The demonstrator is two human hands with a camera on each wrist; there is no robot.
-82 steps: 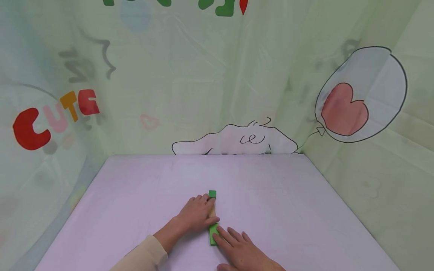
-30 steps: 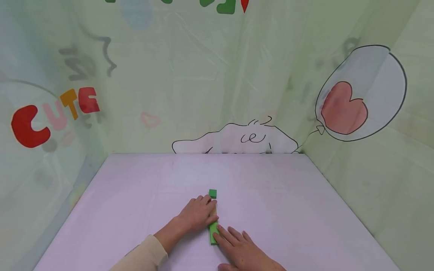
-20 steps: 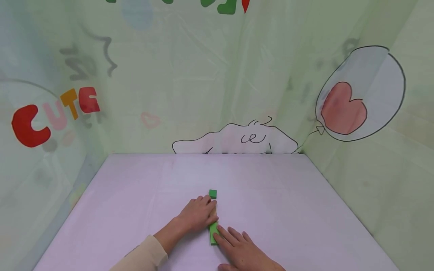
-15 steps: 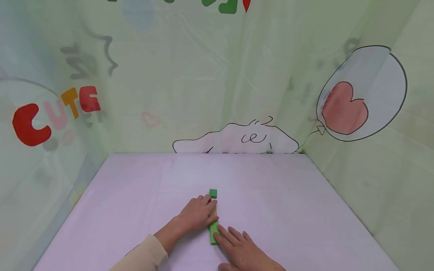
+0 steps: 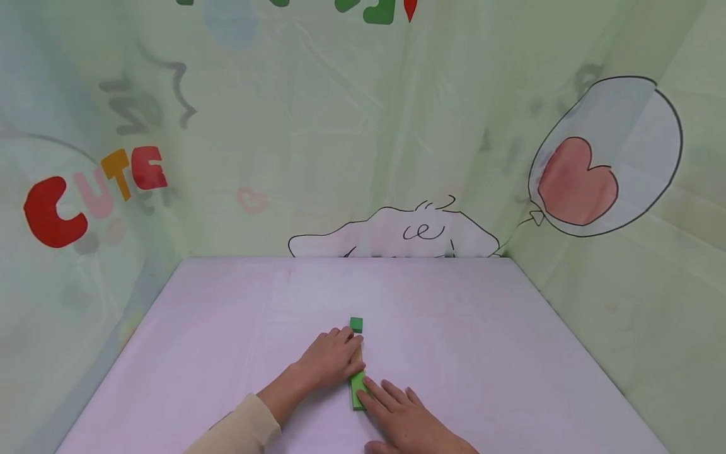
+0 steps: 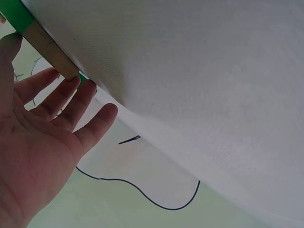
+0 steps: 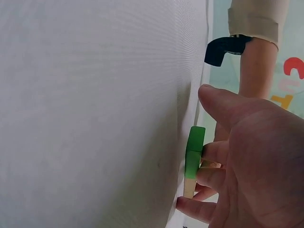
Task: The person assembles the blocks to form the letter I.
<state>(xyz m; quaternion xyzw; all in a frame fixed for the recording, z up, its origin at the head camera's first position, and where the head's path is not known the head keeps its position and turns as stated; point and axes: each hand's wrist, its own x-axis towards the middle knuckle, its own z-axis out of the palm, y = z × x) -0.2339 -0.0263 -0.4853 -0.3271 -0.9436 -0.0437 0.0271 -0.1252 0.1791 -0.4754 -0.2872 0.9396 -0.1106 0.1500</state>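
Three blocks form a line running away from me on the table: a long green block [image 5: 357, 386] nearest, a bare wooden block [image 5: 357, 355], then a small green cube [image 5: 356, 325]. My left hand [image 5: 328, 358] lies over the wooden block from the left, its palm covering part of it. Its thumb rests where green meets wood, while the other fingertips reach along the wood [image 6: 50, 51] toward the far end. From the right, my right hand [image 5: 405, 417] touches the long green block with extended fingertips. In the right wrist view, its fingers line the green block's [image 7: 193, 154] side.
The blocks stand mid-front on a pale lilac tabletop [image 5: 454, 315]. Printed pale green curtains [image 5: 340, 126] enclose its back and both sides. A black bracket [image 7: 223, 50] shows on my left wrist below the sleeve [image 7: 259, 19].
Compared with the earliest frame, my left fingertips have drawn slightly back from the green cube, showing more of its near face. My right hand keeps its place. Recent frames look nearly alike.
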